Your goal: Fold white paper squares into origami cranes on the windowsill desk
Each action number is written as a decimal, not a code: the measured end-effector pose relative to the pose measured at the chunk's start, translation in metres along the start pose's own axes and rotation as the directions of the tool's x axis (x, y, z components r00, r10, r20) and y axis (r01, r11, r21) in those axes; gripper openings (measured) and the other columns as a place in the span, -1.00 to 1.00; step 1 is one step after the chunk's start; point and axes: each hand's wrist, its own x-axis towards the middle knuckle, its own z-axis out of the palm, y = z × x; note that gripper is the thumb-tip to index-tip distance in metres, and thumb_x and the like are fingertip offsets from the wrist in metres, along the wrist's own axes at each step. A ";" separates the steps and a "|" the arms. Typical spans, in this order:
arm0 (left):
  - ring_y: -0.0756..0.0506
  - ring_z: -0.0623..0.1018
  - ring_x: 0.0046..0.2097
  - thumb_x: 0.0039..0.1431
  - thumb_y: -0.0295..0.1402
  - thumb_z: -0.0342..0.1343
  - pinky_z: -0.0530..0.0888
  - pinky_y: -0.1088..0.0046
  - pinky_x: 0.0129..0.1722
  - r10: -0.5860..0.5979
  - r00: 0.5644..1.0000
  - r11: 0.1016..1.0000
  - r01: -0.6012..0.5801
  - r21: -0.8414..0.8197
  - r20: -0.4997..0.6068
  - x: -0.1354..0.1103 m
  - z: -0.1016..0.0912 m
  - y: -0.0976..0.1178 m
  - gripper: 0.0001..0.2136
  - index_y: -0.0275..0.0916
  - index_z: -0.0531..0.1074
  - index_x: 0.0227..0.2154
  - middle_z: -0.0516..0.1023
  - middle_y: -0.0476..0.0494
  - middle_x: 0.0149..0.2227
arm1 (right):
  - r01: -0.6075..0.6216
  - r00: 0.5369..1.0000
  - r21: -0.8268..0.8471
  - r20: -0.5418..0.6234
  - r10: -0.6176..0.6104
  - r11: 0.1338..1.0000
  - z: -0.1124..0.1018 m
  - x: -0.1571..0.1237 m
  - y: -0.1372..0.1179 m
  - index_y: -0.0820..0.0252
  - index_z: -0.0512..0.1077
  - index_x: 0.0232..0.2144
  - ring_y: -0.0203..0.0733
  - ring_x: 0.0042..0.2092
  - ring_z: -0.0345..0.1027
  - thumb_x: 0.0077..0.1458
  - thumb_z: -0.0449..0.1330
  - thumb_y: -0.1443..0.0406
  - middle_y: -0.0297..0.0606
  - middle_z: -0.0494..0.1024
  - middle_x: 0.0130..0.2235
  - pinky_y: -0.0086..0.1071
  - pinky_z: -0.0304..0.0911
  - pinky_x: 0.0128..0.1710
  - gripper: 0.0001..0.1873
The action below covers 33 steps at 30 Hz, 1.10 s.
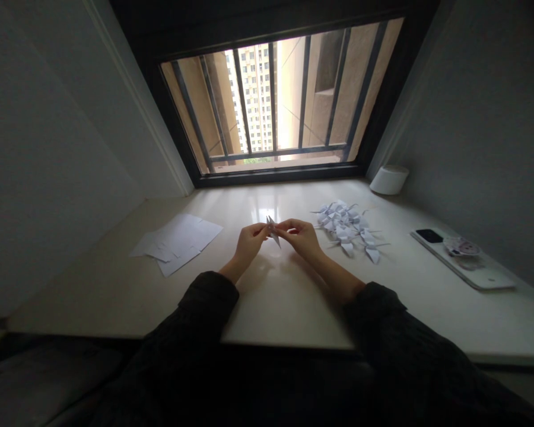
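Observation:
Between both hands, above the pale sill, is a small folded paper piece with narrow pointed ends. My left hand pinches it from the left, fingers closed. From the right, my right hand grips the same piece between thumb and fingers. Part of the paper is hidden behind the fingertips. To the right of my right hand lies a pile of folded white paper cranes. On the left rests a loose stack of white paper sheets.
A white phone with a round grip on its back lies at the far right. In the back right corner leans a white cylindrical object. A barred window with a dark frame rises behind the sill, between two side walls.

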 end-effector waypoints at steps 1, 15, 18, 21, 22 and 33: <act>-0.08 0.54 -0.33 0.01 -0.06 0.16 0.42 0.41 -0.30 0.003 1.000 1.000 -0.003 0.007 -0.014 0.000 0.000 -0.001 -0.65 -0.27 0.58 -0.38 0.59 -0.14 -0.41 | 0.002 1.000 -0.005 0.004 -0.002 1.000 0.000 -0.001 -0.001 0.17 0.56 -0.49 -0.18 -0.38 0.47 -0.17 0.33 0.05 -0.23 0.61 -0.42 -0.37 0.28 -0.42 -0.69; -0.10 0.51 -0.24 0.03 -0.07 0.14 0.37 0.41 -0.28 -0.035 0.984 0.999 0.029 -0.038 -0.176 -0.001 0.002 0.000 -0.65 -0.22 0.59 -0.26 0.61 -0.16 -0.29 | -0.182 0.980 0.144 0.114 0.166 0.973 0.004 -0.001 0.002 0.20 0.51 -0.37 -0.21 -0.40 0.43 -0.25 0.37 0.04 -0.23 0.59 -0.43 -0.35 0.26 -0.37 -0.58; -0.10 0.50 -0.21 0.02 -0.07 0.15 0.35 0.41 -0.26 -0.049 0.987 0.998 0.041 -0.049 -0.152 -0.001 0.002 0.002 -0.65 -0.22 0.59 -0.26 0.61 -0.17 -0.23 | -0.224 0.965 0.221 0.189 0.184 0.949 0.005 -0.001 0.004 0.23 0.54 -0.42 -0.26 -0.43 0.38 -0.24 0.36 0.05 -0.21 0.59 -0.42 -0.37 0.23 -0.38 -0.61; -0.10 0.50 -0.20 0.01 -0.07 0.16 0.35 0.41 -0.25 -0.056 0.992 0.997 0.050 -0.060 -0.117 -0.002 0.003 0.003 -0.65 -0.21 0.59 -0.26 0.60 -0.18 -0.18 | -0.233 0.958 0.211 0.219 0.187 0.949 0.003 -0.001 0.006 0.23 0.56 -0.45 -0.30 -0.46 0.31 -0.22 0.34 0.04 -0.23 0.58 -0.45 -0.40 0.17 -0.43 -0.63; -0.10 0.50 -0.21 0.01 -0.07 0.16 0.35 0.41 -0.25 -0.063 0.992 0.996 0.057 -0.062 -0.110 -0.003 0.003 0.003 -0.65 -0.21 0.59 -0.26 0.60 -0.18 -0.18 | -0.240 0.955 0.197 0.223 0.195 0.951 0.002 -0.001 0.006 0.23 0.57 -0.47 -0.30 -0.47 0.30 -0.21 0.34 0.04 -0.23 0.58 -0.46 -0.40 0.15 -0.44 -0.63; -0.10 0.50 -0.19 -0.06 -0.07 0.22 0.35 0.41 -0.23 -0.120 0.979 0.986 0.097 -0.137 -0.166 -0.002 -0.001 0.003 -0.66 -0.16 0.59 -0.26 0.60 -0.14 -0.25 | -0.304 0.923 0.116 0.282 0.262 0.946 -0.002 -0.003 -0.003 0.25 0.57 -0.51 -0.40 -0.62 0.08 -0.23 0.33 0.00 -0.30 0.48 -0.59 -0.44 -0.06 -0.62 -0.59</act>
